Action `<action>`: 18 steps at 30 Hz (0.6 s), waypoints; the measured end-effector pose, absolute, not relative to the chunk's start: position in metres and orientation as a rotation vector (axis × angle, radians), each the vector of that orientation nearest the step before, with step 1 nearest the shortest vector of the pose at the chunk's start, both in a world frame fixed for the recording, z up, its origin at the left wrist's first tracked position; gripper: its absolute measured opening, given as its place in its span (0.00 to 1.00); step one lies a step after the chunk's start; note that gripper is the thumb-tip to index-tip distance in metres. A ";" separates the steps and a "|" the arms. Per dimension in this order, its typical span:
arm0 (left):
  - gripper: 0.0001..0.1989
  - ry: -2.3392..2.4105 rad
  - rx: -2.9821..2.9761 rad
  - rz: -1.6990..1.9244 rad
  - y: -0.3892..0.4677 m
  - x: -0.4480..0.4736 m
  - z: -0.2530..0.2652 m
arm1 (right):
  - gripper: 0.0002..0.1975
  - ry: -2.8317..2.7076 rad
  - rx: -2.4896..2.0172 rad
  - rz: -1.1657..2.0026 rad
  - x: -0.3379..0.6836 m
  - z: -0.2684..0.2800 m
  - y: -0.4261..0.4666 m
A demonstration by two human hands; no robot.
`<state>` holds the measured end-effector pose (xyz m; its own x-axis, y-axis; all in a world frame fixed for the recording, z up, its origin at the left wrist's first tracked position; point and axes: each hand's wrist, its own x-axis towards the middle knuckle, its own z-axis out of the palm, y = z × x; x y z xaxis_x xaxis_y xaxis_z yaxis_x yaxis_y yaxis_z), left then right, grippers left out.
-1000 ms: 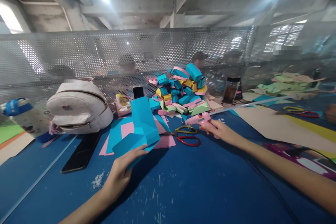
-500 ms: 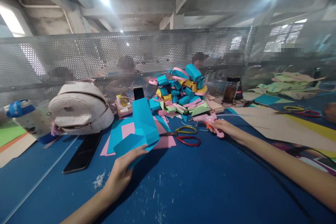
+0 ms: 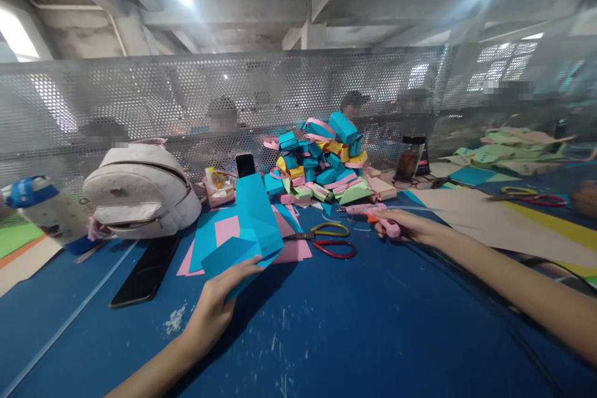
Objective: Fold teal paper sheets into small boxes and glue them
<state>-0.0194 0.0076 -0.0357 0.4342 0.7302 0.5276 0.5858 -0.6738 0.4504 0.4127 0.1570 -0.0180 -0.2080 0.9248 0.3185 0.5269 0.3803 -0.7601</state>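
A folded piece of blue paper (image 3: 254, 211) is pinched in my left hand (image 3: 219, 289), held above the table with its long flap standing up and away from me. My right hand (image 3: 403, 226) grips a pink glue gun (image 3: 387, 224), whose nozzle points left; its dark cord trails under my forearm. Between the hands lie scissors (image 3: 332, 230) with one yellow and one red handle, their blades partly hidden by the blue paper. Flat pink and blue sheets (image 3: 298, 252) lie beneath the held paper.
Behind the hands rises a heap of folded paper pieces (image 3: 321, 161). To the left are a white backpack (image 3: 135, 193), a black phone (image 3: 145, 273) and a bottle (image 3: 51, 211). More scissors (image 3: 532, 198) and large sheets (image 3: 494, 224) lie right. A perforated screen (image 3: 280, 87) stands behind.
My right hand has turned the glue gun more level and shifted it slightly right. The blue paper in my left hand stays nearly still.
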 end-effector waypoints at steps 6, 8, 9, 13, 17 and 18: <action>0.30 1.162 2.474 1.040 0.009 -0.022 -0.039 | 0.24 -1.854 -1.413 1.101 0.414 -0.016 0.151; 0.30 1.161 2.475 1.039 0.009 -0.022 -0.039 | 0.24 -1.828 -1.444 1.144 0.412 -0.017 0.150; 0.31 1.167 2.472 1.036 0.009 -0.022 -0.039 | 0.25 -1.821 -1.452 1.152 0.411 -0.017 0.150; 0.34 1.201 2.460 1.041 0.007 -0.019 -0.037 | 0.27 -1.883 -1.465 1.135 0.406 -0.014 0.147; 0.34 1.186 2.475 1.049 0.007 -0.019 -0.036 | 0.23 -2.073 -1.496 0.999 0.404 -0.007 0.147; 0.33 1.181 2.478 1.047 0.007 -0.019 -0.036 | 0.22 -2.110 -1.510 0.944 0.405 -0.007 0.147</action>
